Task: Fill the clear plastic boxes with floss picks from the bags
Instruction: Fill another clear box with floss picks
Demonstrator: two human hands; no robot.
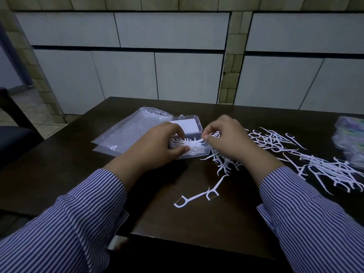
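Your table (167, 223) looks like dark wood with a smooth, dull sheen. The box (194, 123) in front of you is clear, hard plastic, glossy at its rims, and the floss picks (323, 166) strewn beside it are white, matt plastic. The flat bags (126, 133) are thin, clear film, shiny and slightly creased. Your sleeves (74, 219) are striped woven cloth. The wall panels (171, 30) behind look smooth and matt.

Blurred stack of packets (350, 140), cut by the right edge, stays unreadable.
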